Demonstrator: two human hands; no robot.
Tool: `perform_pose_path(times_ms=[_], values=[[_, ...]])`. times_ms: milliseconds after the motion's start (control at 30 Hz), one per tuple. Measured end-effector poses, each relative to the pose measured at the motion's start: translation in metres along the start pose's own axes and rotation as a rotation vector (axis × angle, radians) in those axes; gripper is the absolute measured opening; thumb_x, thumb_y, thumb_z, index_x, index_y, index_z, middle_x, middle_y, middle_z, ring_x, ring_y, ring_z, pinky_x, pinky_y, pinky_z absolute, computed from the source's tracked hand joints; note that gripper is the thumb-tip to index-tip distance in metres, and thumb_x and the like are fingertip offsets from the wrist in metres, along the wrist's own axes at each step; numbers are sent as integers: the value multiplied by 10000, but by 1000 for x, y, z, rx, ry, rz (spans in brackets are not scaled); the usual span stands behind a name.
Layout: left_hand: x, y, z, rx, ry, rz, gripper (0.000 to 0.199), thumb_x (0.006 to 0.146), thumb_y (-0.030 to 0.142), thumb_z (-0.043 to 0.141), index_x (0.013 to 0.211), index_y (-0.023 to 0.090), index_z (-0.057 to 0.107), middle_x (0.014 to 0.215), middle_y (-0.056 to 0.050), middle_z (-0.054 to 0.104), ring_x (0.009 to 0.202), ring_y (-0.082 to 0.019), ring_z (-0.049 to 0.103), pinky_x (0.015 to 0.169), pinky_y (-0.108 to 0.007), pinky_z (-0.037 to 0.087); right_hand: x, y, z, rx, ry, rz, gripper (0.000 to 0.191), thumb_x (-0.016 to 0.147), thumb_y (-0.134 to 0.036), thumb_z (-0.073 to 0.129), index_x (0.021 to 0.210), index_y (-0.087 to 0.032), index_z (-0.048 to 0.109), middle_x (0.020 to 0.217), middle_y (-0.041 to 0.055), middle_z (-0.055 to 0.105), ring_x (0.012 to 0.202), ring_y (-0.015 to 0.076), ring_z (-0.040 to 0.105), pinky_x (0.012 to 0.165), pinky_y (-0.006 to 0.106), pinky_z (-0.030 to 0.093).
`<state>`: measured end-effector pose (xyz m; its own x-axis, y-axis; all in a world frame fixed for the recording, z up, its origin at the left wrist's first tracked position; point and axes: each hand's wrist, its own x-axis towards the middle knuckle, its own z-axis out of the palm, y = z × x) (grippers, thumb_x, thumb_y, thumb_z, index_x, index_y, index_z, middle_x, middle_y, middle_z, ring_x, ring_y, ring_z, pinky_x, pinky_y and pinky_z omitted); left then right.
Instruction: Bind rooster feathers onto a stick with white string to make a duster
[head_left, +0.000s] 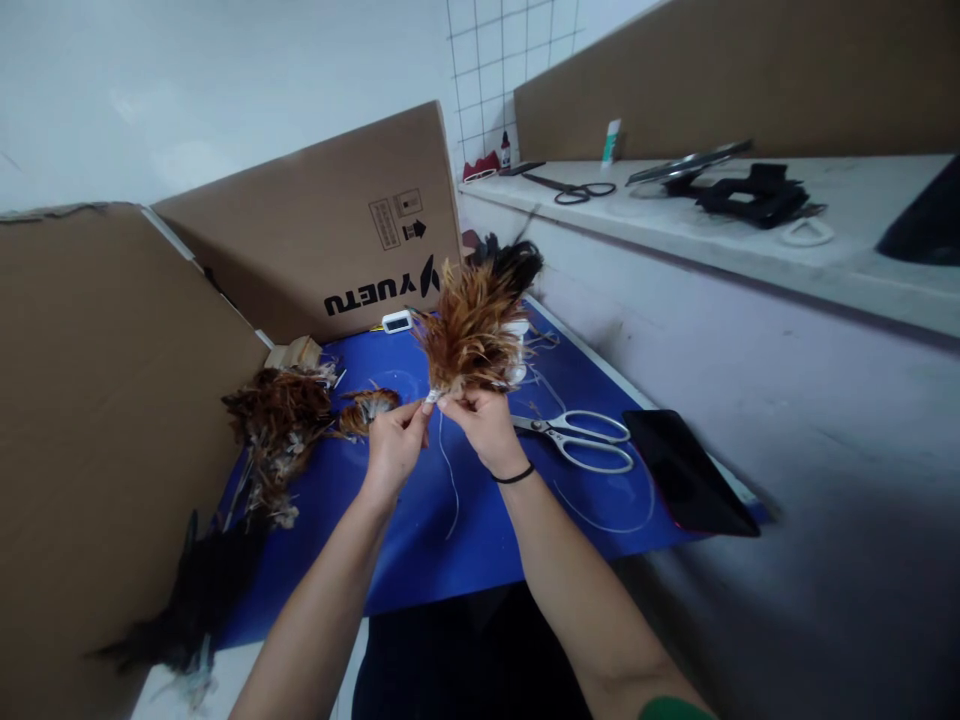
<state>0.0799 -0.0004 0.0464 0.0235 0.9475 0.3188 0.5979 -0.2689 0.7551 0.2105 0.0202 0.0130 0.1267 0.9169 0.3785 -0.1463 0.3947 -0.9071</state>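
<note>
A bundle of brown and orange feathers (pixel 472 330), with black ones at its far end, stands up from between my hands. My left hand (pixel 397 440) is closed, thumb and finger pinching the pale bound base of the bundle. Beside it, my right hand (pixel 484 425) is also closed on the base, fingers partly hidden under the feathers. From the base a thin white string (pixel 448 470) hangs loosely over the blue mat. To the right of my right hand lie large scissors (pixel 574 437) with silvery handles.
Loose brown feathers (pixel 281 420) and black feathers (pixel 210 590) lie on the left of the blue mat (pixel 420 560). A dark tablet-like slab (pixel 686 475) rests at the right edge. Cardboard walls (pixel 322 230) enclose the back and left. A ledge (pixel 847 250) at right holds black scissors (pixel 577 192).
</note>
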Motion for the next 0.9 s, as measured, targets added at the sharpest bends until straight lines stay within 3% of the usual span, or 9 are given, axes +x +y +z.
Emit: perform_pose_path(times_ms=[100, 167, 333, 533, 667, 767, 900], values=[[-2, 1, 4, 178, 77, 68, 366, 851, 404, 471, 764, 145, 716, 491, -2, 571, 469, -104, 475, 517, -214, 330, -1, 1, 2, 41, 29, 2, 165, 711, -279, 628, 607, -152, 652, 613, 4, 621, 602, 132, 537, 622, 262, 433], [-3, 2, 8, 304, 145, 124, 337, 865, 364, 460, 928, 156, 716, 598, -32, 648, 503, -112, 509, 537, -219, 335, -2, 2, 3, 60, 29, 6, 152, 720, -262, 614, 626, -154, 665, 639, 8, 634, 622, 136, 547, 639, 267, 438], [-7, -3, 18, 700, 276, 229, 358, 906, 357, 385, 1003, 205, 695, 669, -65, 658, 548, -135, 534, 523, -243, 287, -3, 2, 6, 116, 39, 2, 128, 720, -245, 599, 651, -164, 671, 680, 14, 642, 684, 147, 563, 691, 278, 446], [-11, -20, 25, 887, 331, 350, 369, 921, 329, 361, 1149, 217, 628, 657, -68, 610, 537, -137, 523, 509, -273, 255, -3, -3, 11, 252, 133, 163, 199, 658, -306, 664, 546, -164, 581, 511, -27, 508, 532, 107, 472, 520, 235, 395], [-12, -24, 31, 813, 290, 394, 358, 915, 314, 387, 1146, 193, 632, 654, -73, 598, 564, -138, 530, 522, -266, 280, -2, 0, 13, 243, 244, 176, 262, 612, -304, 719, 508, -164, 525, 504, -42, 485, 493, 89, 428, 503, 238, 373], [-10, -14, 30, 587, 234, 330, 330, 907, 336, 401, 1000, 188, 681, 674, -65, 613, 600, -135, 544, 544, -245, 317, -1, 4, 11, 256, 262, 111, 204, 632, -285, 707, 554, -155, 570, 548, -32, 529, 525, 95, 460, 536, 241, 394], [-3, 5, 18, 4, -67, 73, 396, 882, 441, 406, 764, 153, 650, 604, -34, 598, 513, -103, 510, 491, -221, 334, 1, 1, 5, 287, 182, 117, 228, 640, -307, 702, 539, -149, 572, 514, -29, 528, 484, 87, 452, 502, 236, 385]])
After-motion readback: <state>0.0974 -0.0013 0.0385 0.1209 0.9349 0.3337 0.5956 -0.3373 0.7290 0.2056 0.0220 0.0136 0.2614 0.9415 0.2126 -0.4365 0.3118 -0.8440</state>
